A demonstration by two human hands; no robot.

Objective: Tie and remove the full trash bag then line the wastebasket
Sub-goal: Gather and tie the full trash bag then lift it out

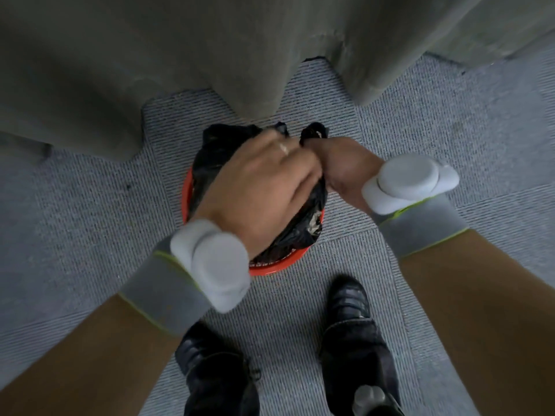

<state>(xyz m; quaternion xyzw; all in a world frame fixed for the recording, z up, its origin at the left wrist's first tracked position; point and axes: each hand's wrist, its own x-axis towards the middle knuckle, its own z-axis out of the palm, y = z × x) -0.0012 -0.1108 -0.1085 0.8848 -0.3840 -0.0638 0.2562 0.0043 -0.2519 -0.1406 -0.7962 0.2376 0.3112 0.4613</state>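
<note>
- The bag (303, 226) is black, glossy and crumpled, sitting in a round red bin (271, 269) on the floor at mid-scene; only the bin's rim shows around it
- Two twisted ends of the bag stick up past the hands on the far side, one by each hand
- The left hand (258, 187) lies palm down over the top of the bag, fingers curled shut on gathered plastic, a ring (283, 148) on one finger
- The right hand (338, 166) meets it from the right, fist closed on the other gathered end, knuckles touching the left hand
- Each wrist carries a grey band with a pale round puck on it
- The floor is grey ribbed carpet (420, 139) in tiles; grey-green curtains (180, 55) hang at the far side, their hems just beyond the bin
- Two black shoes (348, 301) stand near the viewer, just short of the bin
</note>
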